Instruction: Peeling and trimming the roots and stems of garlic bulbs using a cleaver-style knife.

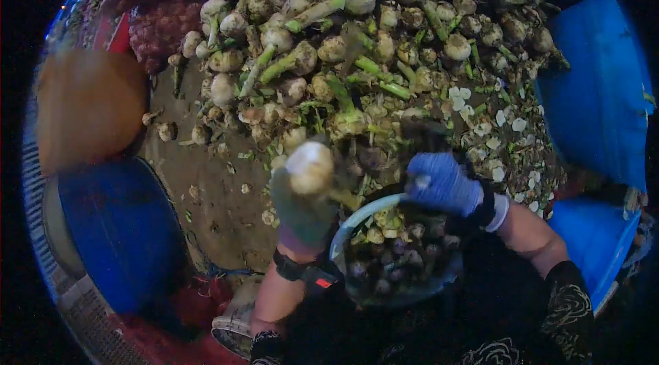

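My left hand [304, 216], in a dark green glove, holds a pale garlic bulb [310, 167] just left of a light blue basin [342, 226]. My right hand [441, 183], in a blue knitted glove, is closed above the basin's upper right rim. Something dark and blurred [425, 136] extends beyond its fingers; what it is I cannot tell. Inside the basin are many garlic bulbs [383, 262], some with paler cut pieces on top. Beyond both hands rises a large heap of garlic bulbs [329, 51] with cut green stems.
Blue plastic containers [597, 92] stand at the right. An orange-brown rounded thing [92, 107] and a dark blue one [121, 231] are at the left. Red mesh sacks [170, 30] lie at the upper left. A white bucket [231, 331] is below. Trimmings [494, 143] litter the right side.
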`<state>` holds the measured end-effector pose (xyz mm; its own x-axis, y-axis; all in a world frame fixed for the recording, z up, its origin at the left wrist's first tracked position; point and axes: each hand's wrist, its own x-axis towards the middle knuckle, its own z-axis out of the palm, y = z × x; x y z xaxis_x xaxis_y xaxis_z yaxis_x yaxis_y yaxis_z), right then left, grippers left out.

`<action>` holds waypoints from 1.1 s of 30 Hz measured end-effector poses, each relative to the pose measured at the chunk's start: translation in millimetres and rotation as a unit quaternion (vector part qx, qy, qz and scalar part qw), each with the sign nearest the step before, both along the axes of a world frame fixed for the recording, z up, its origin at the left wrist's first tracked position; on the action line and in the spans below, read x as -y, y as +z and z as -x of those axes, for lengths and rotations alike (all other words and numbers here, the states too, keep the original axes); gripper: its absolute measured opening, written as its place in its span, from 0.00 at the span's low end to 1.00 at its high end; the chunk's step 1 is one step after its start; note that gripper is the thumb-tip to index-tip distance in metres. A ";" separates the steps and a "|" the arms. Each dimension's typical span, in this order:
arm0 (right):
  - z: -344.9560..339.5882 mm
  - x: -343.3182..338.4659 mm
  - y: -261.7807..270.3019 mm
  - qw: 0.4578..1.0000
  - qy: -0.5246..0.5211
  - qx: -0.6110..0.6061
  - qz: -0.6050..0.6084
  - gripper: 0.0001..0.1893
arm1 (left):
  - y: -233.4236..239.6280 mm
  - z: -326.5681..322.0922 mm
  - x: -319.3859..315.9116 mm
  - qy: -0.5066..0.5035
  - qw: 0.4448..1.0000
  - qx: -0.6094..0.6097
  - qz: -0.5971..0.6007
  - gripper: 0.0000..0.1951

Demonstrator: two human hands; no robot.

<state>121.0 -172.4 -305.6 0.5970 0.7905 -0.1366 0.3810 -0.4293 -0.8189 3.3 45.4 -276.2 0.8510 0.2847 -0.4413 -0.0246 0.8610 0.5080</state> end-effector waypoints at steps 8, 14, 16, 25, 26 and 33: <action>34.7 -24.6 -1.6 0.962 -0.085 -0.250 -0.065 0.08 | -1.8 -13.6 -0.8 0.042 0.985 0.079 0.149 0.19; 27.9 -35.7 4.4 0.951 -0.148 -0.260 -0.075 0.10 | -7.2 12.5 8.1 -0.006 0.999 -0.035 0.028 0.18; 31.1 -31.9 -0.4 0.969 -0.097 -0.224 -0.033 0.12 | 2.0 6.7 11.1 -0.003 0.993 -0.054 -0.107 0.16; 17.5 -6.8 -23.5 0.955 -0.065 -0.273 0.096 0.16 | 21.1 12.8 -11.9 -0.352 0.905 -0.034 -0.238 0.41; 14.1 -5.0 -27.6 0.939 -0.089 -0.294 0.156 0.15 | 5.1 9.0 -18.0 -0.300 0.887 -0.133 -0.324 0.40; 11.9 -13.2 -18.6 0.934 -0.106 -0.317 0.126 0.12 | -137.0 -5.4 -59.3 -0.176 0.496 -0.397 -0.752 0.43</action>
<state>109.1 -159.2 -324.3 0.4726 0.5589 -0.6813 -0.2616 -0.6493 -0.7141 8.7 104.7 -413.1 0.6922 0.6957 -0.1922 0.7153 -0.6260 0.3106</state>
